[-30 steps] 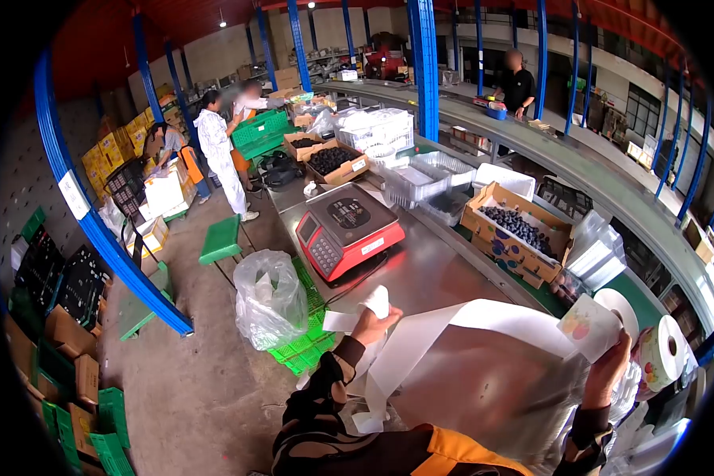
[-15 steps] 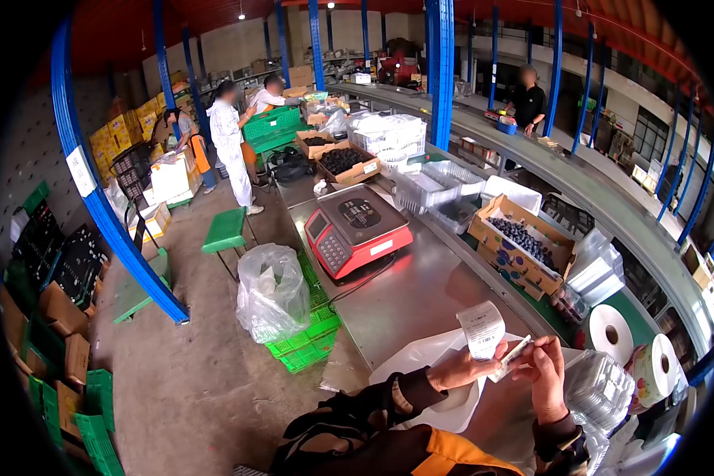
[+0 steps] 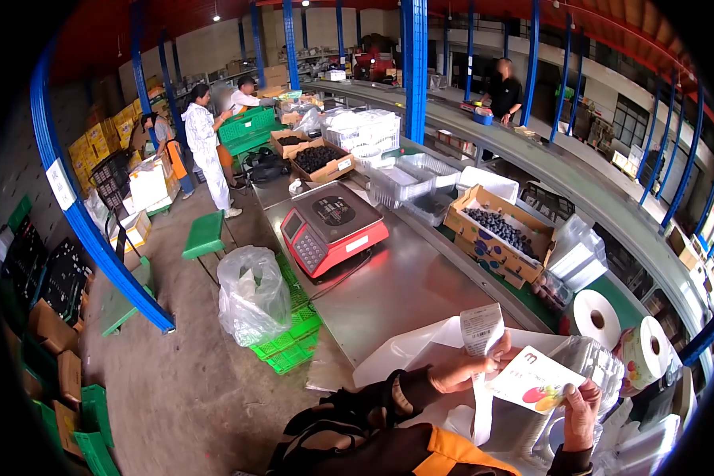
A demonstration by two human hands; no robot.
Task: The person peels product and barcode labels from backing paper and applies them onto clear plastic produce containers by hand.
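So the biggest thing here is the metal counter (image 3: 420, 289), running away from the person wearing the camera. A red scale (image 3: 333, 228) sits farther up it, nothing on the plate. Past that, on the right, there's a cardboard box (image 3: 484, 252) with dark fruit (image 3: 501, 227) in it. A loose white sheet (image 3: 408, 349) lies across the near end, and just right of the hands are clear plastic trays (image 3: 597, 363), a white roll (image 3: 584, 314) and a colourful roll (image 3: 636, 358).

Now the hands, both up over the near end. The left hand (image 3: 464, 371) has its fingers pinched on a printed slip (image 3: 481, 328) that stands up above them, with a white strip hanging below. The right hand (image 3: 581, 408) has thumb and fingers clamped on the lower right corner of a fruit-printed label (image 3: 538, 381), which is held between the two hands. Left fingertips are right at its other edge; can't tell whether they grip it or only touch.

Looks like a label-handling step, imo. Next move probably calls for a light edge pinch, label kept flat, slip kept from curling onto it.
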